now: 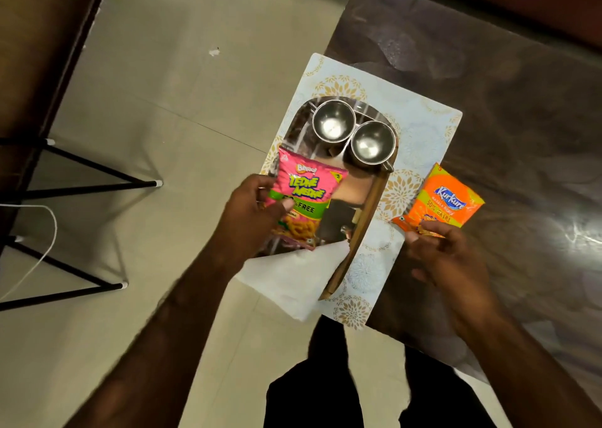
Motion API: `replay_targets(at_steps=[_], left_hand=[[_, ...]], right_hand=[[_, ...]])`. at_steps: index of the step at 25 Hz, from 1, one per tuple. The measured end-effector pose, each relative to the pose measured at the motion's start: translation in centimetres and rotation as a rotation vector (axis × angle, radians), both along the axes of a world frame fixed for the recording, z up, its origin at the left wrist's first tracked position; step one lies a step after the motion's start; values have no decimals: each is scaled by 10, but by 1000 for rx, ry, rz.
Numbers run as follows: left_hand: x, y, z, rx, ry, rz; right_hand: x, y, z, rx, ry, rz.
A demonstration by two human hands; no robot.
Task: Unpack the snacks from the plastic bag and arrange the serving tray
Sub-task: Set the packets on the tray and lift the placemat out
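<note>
Pale floor tiles [182, 101] fill the left of the frame and a dark glossy table [488, 69] fills the right. Just below centre, the left hand [250, 212] grips a pink snack packet [306, 196], its thumb pressed across the printed front and its fingers curled behind. The packet is held tilted over the lower left part of an oval mirrored tray [368, 219] with a wooden rim. To the right, the right hand [446, 258] pinches the lower corner of an orange snack packet [446, 199], which is beside the tray, over the edge of a patterned placemat [420, 127] and the table. Whether it rests there or is lifted I cannot tell. Two steel bowls [333, 120] stand touching at the tray's upper end. A white plastic bag [293, 277] lies across the tray's lower end and hangs past the table edge. Black furniture legs [91, 166] and a white cable [49, 232] are at far left.
</note>
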State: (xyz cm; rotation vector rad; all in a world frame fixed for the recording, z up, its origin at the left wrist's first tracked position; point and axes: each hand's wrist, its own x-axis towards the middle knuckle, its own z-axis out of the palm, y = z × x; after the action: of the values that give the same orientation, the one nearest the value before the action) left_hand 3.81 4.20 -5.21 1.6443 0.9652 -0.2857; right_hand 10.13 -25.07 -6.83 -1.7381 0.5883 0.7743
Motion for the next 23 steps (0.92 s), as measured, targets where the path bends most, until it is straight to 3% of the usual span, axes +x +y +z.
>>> replay_targets(at_steps=[4,8,13,17,23], left_hand=[[8,8,-19,125,64,-4],[10,-3,-23,300,41,-49],[12,-5,-24,486,9,-93],[20,-1,-24,499,-22,-142],[-12,7,-21,484,-86,15]], right_hand=[[25,-24,-25,-197,-74,-95],[40,-14,-47,-177,0,-100],[44,-8,-66,-317,11,-99],[35,-16,-63,-134,30,-223],[6,-29,-5,174,141,-88]])
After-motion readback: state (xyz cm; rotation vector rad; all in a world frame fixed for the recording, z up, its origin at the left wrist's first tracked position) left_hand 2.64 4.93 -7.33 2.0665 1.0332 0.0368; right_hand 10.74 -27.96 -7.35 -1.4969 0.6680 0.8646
